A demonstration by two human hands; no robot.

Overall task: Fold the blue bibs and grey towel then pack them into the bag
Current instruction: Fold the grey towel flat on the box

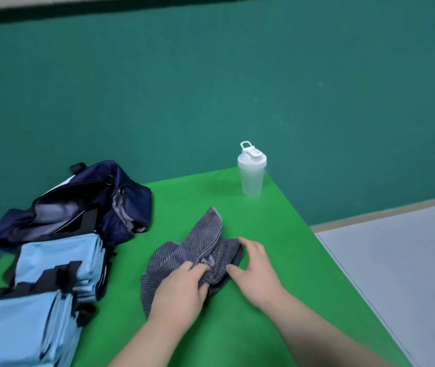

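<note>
Only one view here — a wide-angle cam on the person's head, facing forward and tilted down at the green table [277, 234]. Pretty close in, table filling the lower half — teal wall [211, 88] behind takes the top.

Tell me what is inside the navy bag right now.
The navy bag lies open; its mouth shows only dark lining and a grey inner panel, neither blue bibs nor grey towel. The bibs' stack hides its near side, so the bottom cannot be seen.

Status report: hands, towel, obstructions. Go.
Left hand gripping grey towel, right hand on it. Towel crumpled, unfolded. Blue bibs stacked, bag open. Bottle apart at far corner.
</note>
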